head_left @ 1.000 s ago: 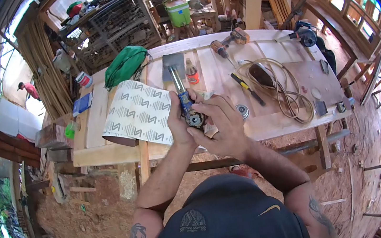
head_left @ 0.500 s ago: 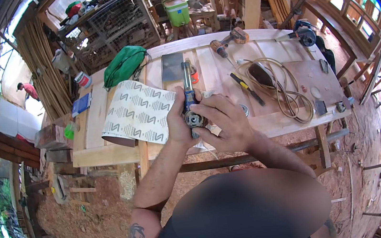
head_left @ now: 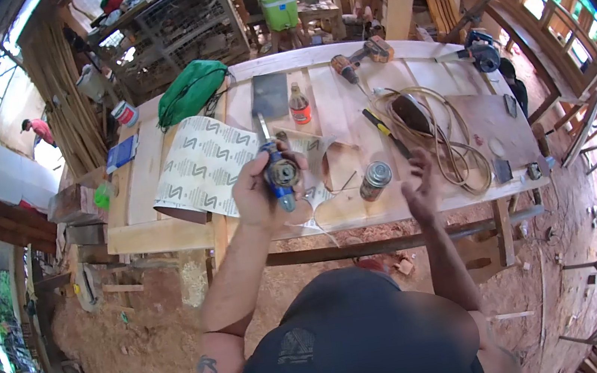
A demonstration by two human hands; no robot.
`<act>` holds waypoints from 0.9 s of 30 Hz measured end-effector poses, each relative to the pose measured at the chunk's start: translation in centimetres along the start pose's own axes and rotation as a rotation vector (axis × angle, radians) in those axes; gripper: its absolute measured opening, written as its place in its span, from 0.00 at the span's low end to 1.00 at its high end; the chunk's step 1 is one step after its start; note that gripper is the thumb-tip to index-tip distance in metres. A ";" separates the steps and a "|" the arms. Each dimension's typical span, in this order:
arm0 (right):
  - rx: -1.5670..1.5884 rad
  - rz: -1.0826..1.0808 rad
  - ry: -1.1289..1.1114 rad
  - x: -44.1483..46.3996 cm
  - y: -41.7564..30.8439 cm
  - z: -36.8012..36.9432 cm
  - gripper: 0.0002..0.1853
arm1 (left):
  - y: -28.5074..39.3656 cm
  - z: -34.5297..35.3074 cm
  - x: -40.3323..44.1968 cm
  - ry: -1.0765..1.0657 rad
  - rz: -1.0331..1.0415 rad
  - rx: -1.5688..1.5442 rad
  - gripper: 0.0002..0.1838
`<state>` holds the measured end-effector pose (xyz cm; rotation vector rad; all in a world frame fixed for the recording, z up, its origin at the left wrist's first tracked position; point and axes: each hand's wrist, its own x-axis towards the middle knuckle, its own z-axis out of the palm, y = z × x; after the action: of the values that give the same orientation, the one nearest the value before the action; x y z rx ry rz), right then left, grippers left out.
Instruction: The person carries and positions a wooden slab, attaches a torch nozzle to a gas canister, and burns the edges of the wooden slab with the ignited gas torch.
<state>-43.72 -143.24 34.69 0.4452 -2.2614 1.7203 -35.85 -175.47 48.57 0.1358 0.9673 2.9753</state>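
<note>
My left hand (head_left: 256, 196) is wrapped round a blue tool (head_left: 282, 177) above the front of the wooden panel. The tool has a round metal part facing me and a narrow shiny bar pointing away; its exact kind is unclear. To the right, my right hand (head_left: 422, 191) is raised with fingers apart and somewhat blurred, holding nothing visible. Beside it stands a small can or jar with a metal top (head_left: 375, 180). Under the tool and left hand lies a printed white sheet (head_left: 212, 164), its left edge curled. A red-labelled bottle (head_left: 299, 105) stands behind the tool.
On the wooden panel (head_left: 259, 231) are a green drawstring bag (head_left: 192, 91), a dark flat sheet (head_left: 270, 93), a cordless drill (head_left: 347, 67), a yellow-black tool (head_left: 385, 131), a coiled hose (head_left: 461, 165) and an angle grinder (head_left: 478, 53). A person (head_left: 41, 133) is far left.
My right hand has left the tool and moved right, past the small can. My left hand has shifted left with the tool, which is now tilted, uncovering the bottle and can.
</note>
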 end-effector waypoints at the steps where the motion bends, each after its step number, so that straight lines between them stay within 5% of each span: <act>1: -0.040 0.063 -0.083 -1.3 2.7 0.2 0.43 | 0.1 -0.4 -0.1 0.022 -0.007 0.002 0.22; 8: -0.049 0.130 -0.215 -3.8 8.9 5.2 0.54 | 0.2 -1.8 0.4 0.213 -0.068 0.162 0.23; 13: -0.081 0.096 -0.171 -2.1 10.2 7.6 0.46 | -0.2 -2.9 1.1 0.259 -0.124 0.217 0.19; 21: -0.183 -0.108 -0.413 2.8 -6.6 5.8 0.43 | 0.4 -2.9 1.9 0.393 -0.097 0.446 0.20; 27: -0.196 -0.178 -0.504 4.5 -9.0 6.7 0.45 | 1.0 0.7 2.0 0.409 0.019 0.679 0.29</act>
<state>-44.45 -152.31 42.60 1.1004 -2.5902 1.3942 -37.75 -175.77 49.85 -0.4787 1.9858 2.5936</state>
